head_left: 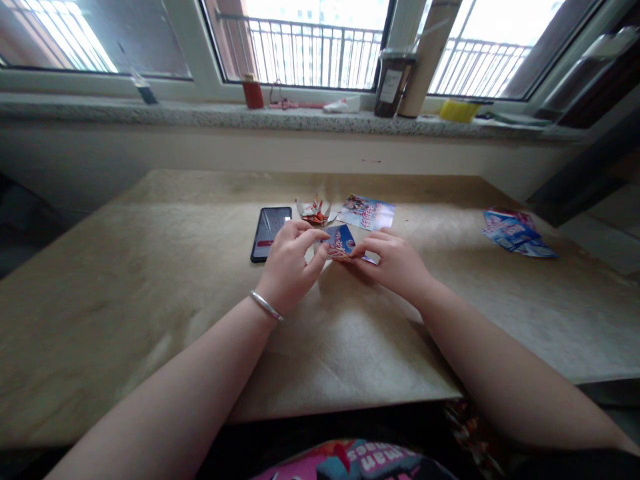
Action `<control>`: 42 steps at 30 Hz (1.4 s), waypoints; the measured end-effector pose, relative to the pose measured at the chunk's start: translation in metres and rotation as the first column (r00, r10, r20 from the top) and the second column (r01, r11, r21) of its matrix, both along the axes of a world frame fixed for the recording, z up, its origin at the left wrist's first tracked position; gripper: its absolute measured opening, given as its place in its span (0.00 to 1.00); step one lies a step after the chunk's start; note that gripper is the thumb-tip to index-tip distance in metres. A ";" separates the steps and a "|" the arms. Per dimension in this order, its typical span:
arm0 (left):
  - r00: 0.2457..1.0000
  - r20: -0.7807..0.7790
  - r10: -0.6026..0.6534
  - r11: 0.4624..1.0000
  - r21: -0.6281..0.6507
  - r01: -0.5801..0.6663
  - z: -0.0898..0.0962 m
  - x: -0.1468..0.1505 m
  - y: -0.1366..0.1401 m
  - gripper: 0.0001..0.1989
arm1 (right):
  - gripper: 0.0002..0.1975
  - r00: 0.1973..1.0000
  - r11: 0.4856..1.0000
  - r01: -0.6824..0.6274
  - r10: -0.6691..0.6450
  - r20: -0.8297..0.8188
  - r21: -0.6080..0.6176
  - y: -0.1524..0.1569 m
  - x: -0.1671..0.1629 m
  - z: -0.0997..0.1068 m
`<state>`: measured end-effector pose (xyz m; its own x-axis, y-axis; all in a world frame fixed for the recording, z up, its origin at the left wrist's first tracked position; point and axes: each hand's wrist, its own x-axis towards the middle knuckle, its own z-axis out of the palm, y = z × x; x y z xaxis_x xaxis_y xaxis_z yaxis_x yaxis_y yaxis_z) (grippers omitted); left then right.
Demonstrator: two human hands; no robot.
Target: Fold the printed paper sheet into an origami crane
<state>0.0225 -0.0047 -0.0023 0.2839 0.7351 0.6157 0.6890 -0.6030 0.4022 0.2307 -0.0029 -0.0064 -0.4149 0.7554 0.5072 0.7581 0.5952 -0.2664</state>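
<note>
Both left hand (291, 261) and right hand (395, 263) pinch printed paper (340, 238) by its edges — table (150, 293) spreading wide leftward.

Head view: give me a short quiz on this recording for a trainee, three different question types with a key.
1. Which arm wears the bracelet?
2. True or false: the phone lies on the windowsill.
3. What is between the left hand and the right hand?
A) the phone
B) a printed paper
C) a jar

Key:
1. The left.
2. False: it lies on the table.
3. B
</note>
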 end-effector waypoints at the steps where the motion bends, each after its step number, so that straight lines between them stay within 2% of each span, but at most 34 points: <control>1: 0.999 -0.021 0.035 0.999 0.007 -0.035 0.000 -0.001 0.000 0.12 | 0.04 1.000 1.000 -0.017 0.017 0.015 -0.014 -0.001 0.000 0.000; 4: 0.992 -0.087 0.093 0.995 0.028 -0.091 0.000 -0.003 0.001 0.15 | 0.03 0.995 0.998 -0.049 0.053 0.082 -0.043 -0.003 0.000 0.002; 9: 0.970 -0.242 0.017 0.997 0.072 0.000 0.003 -0.004 0.000 0.10 | 0.02 0.984 0.992 -0.067 0.084 0.154 -0.110 -0.005 0.000 0.003; 13: 0.939 -0.344 0.032 0.996 0.095 0.001 0.001 -0.003 -0.003 0.07 | 0.04 0.979 0.985 -0.081 0.107 0.172 -0.151 -0.004 0.001 0.001; 18: 0.923 -0.380 0.052 0.998 0.037 -0.041 -0.005 -0.003 -0.005 0.09 | 0.05 0.974 0.980 -0.070 0.108 0.201 -0.185 -0.002 0.001 -0.003; 23: 0.894 -0.437 -0.104 0.994 -0.008 0.112 0.000 -0.003 -0.007 0.05 | 0.06 0.967 0.973 -0.076 0.125 0.221 -0.217 -0.003 0.001 -0.002; 27: 0.830 -0.505 -0.237 0.968 -0.053 0.244 0.004 -0.001 -0.007 0.08 | 0.07 0.963 0.968 -0.054 0.115 0.244 -0.244 -0.003 0.003 0.000; 38: 0.801 -0.532 -0.274 0.953 -0.036 0.302 0.002 -0.001 -0.008 0.08 | 0.10 0.962 0.955 -0.110 0.172 0.211 -0.274 0.000 0.008 -0.002; 42: 0.771 -0.561 -0.301 0.939 -0.033 0.343 0.003 -0.001 -0.007 0.10 | 0.11 0.956 0.952 -0.075 0.153 0.250 -0.295 -0.003 0.008 0.002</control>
<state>0.0214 -0.0119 0.0006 0.8013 0.5019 0.3256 0.5404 -0.8407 -0.0342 0.2385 -0.0062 -0.0047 -0.5968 0.7899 0.1409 0.7558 0.6124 -0.2320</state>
